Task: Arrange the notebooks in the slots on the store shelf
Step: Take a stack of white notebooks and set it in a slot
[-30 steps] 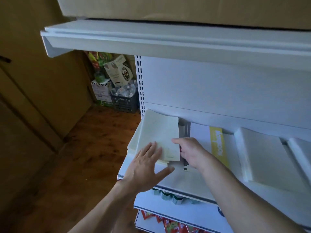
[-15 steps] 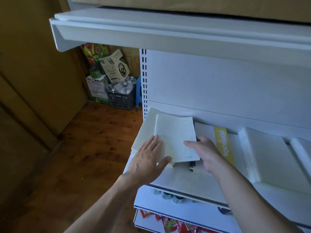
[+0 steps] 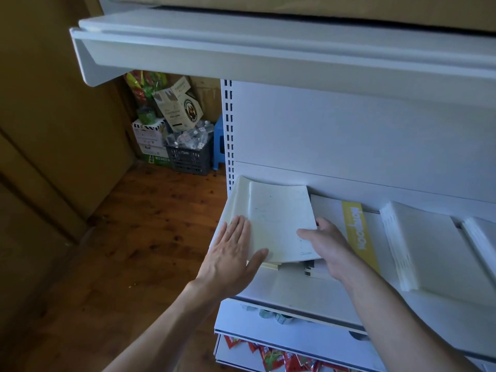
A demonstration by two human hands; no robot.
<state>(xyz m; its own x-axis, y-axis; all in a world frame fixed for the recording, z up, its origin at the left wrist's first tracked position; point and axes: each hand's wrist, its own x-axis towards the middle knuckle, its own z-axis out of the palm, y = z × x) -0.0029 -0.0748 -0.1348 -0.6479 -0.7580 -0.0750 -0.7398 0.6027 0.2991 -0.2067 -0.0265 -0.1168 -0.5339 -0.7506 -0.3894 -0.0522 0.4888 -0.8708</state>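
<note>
A pale cream notebook (image 3: 279, 221) lies on top of a stack at the left end of the white shelf (image 3: 290, 288). My right hand (image 3: 327, 245) grips its right lower edge, thumb on the cover, and the cover bows a little. My left hand (image 3: 233, 253) lies flat with spread fingers on the stack's left part (image 3: 239, 194). Right of it lies a white notebook with a yellow band (image 3: 357, 226), then more white notebook stacks (image 3: 429, 245) leaning in their slots.
An upper shelf (image 3: 241, 49) juts out overhead. Below are lower shelves with cans (image 3: 279, 318) and red packets (image 3: 271, 355). At the left are a wooden floor (image 3: 128, 237), a dark crate (image 3: 188, 157), boxes and a blue stool (image 3: 218, 143).
The top notebook has been slid right and back over the stack, with my right hand moving from its corner to its right edge. My left hand stays flat on the stack.
</note>
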